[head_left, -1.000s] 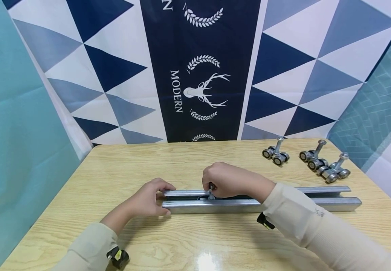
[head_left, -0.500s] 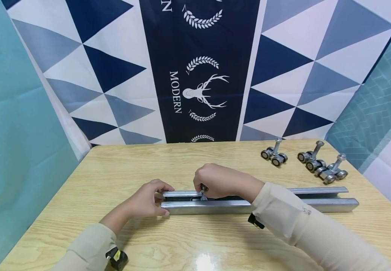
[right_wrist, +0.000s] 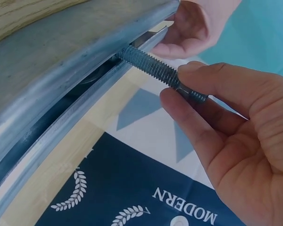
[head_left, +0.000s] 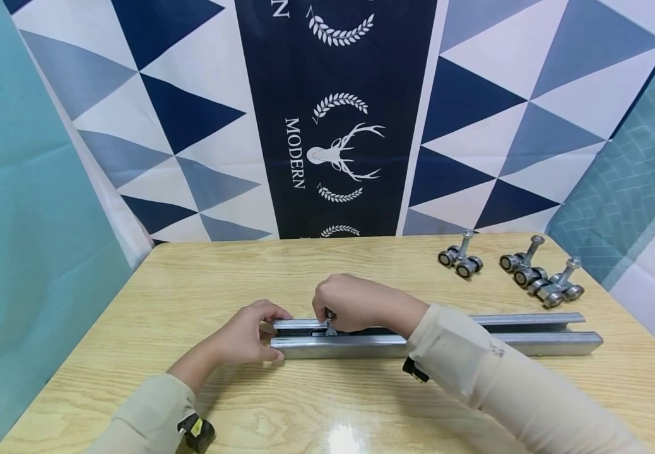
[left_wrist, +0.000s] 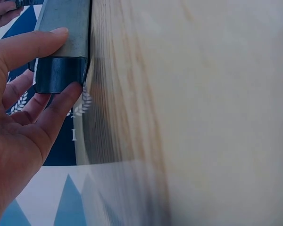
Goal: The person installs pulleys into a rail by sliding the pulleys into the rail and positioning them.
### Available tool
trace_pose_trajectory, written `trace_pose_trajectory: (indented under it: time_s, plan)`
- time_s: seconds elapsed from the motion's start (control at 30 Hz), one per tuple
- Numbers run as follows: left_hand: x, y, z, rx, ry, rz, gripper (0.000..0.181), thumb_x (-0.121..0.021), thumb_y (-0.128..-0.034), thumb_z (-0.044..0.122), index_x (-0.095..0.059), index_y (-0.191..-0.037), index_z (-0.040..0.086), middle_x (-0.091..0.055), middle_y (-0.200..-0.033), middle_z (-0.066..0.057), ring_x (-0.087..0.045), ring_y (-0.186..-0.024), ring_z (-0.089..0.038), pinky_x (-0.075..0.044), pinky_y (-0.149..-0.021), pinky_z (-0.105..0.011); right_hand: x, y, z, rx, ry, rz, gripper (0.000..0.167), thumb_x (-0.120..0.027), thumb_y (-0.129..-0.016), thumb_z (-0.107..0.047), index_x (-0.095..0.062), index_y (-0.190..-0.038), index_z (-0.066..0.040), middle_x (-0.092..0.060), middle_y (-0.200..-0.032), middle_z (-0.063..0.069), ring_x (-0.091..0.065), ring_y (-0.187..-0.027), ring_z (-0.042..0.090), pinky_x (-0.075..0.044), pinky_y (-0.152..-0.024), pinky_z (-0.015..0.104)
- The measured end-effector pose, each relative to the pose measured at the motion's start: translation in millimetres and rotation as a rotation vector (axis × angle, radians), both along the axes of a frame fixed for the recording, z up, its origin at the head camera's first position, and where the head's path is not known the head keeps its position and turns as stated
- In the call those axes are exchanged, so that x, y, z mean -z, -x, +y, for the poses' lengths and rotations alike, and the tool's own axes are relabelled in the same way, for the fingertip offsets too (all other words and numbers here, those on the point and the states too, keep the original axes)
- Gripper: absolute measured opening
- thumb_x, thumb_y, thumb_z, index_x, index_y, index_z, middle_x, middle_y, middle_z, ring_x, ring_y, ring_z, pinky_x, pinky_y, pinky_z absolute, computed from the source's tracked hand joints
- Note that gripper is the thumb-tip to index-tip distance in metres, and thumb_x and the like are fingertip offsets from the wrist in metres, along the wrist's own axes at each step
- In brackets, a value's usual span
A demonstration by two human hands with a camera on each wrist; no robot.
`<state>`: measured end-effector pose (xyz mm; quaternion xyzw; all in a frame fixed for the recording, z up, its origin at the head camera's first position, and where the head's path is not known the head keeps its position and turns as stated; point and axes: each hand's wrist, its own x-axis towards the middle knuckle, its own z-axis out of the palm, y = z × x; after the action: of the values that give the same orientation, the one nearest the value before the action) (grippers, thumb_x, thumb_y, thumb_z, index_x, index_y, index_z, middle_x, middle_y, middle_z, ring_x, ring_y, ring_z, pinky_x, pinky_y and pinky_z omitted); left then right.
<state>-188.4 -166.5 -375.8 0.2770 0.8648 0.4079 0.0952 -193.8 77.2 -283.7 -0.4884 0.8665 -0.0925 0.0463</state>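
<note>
A long steel channel rail (head_left: 543, 345) lies along the table with its slot facing up. My left hand (head_left: 246, 334) grips its left end, thumb on the near side and fingers at the far side and the end, as the left wrist view shows on the rail end (left_wrist: 61, 75). With thumb and fingertips, my right hand (head_left: 350, 304) pinches the upright threaded bolt (right_wrist: 148, 65) of a roller trolley, near the bolt's top. The bolt sticks out of the slot close to the left end; the trolley's lower part is mostly hidden inside the rail.
Behind the rail at the right stand a separate roller trolley (head_left: 460, 257) and two more close together, the middle trolley (head_left: 525, 261) and the right trolley (head_left: 558, 287), bolts upward. The wooden table (head_left: 305, 403) ends at a patterned cloth (head_left: 350, 126) behind.
My right hand has slid the trolley's bolt leftward along the slot, closer to my left hand. The left hand keeps its grip on the rail's end.
</note>
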Motion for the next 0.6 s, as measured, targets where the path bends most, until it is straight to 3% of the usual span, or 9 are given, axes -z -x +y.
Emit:
trace_pose_trajectory:
  time_s: [0.6]
  plan:
    - [0.4,0.8,-1.4,0.012,-0.018,-0.001,0.056,-0.086,-0.0694,0.004,-0.061,-0.119,0.006,-0.054,-0.113,-0.004,-0.057,-0.102,-0.022,-0.053,-0.083,-0.028,1.4,0.8,-10.4,-0.034,0.033,0.026,0.021,-0.064,-0.074,0.011,-0.073,-0.079,-0.007,-0.064,-0.078,-0.002,-0.058,-0.072,0.011,-0.049,-0.066,0.023]
